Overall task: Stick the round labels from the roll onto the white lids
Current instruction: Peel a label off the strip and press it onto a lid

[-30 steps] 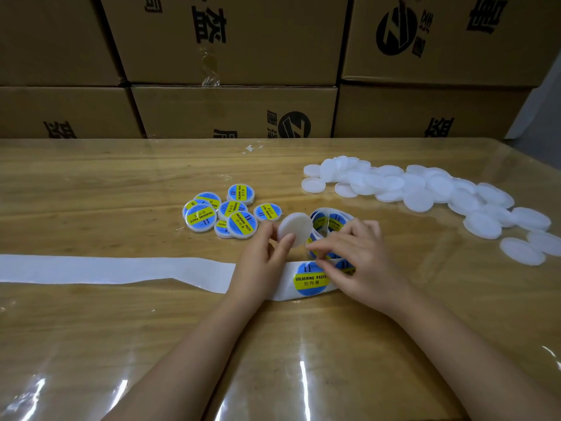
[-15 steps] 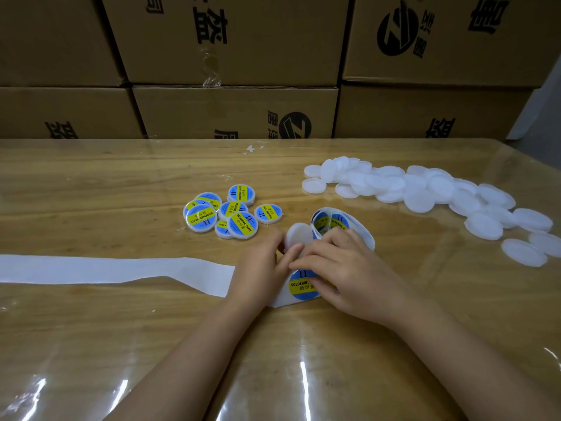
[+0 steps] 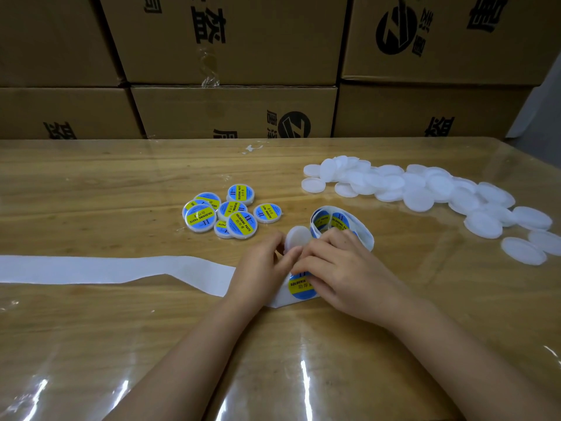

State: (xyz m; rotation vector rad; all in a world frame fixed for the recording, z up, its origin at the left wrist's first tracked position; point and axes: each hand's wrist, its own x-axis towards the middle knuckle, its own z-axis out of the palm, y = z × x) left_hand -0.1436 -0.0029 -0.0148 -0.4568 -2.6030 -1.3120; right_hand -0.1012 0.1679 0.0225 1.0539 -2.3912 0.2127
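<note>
left hand (image 3: 261,265): fingers pinch a blank white lid (image 3: 299,238), tilted, mid-desk | right hand (image 3: 340,268): fingers curled onto round label (image 3: 299,287) on backing strip (image 3: 121,270) | label roll (image 3: 341,223) just behind | blank lids (image 3: 425,189) far-right

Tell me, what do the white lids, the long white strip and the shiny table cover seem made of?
White lids: probably plastic, matte, faintly translucent, with moulded rims. White strip: likely coated backing paper, smooth, lying thin and flat. Table cover: apparently clear plastic film; glare streaks, wrinkles, wood grain showing through.
</note>
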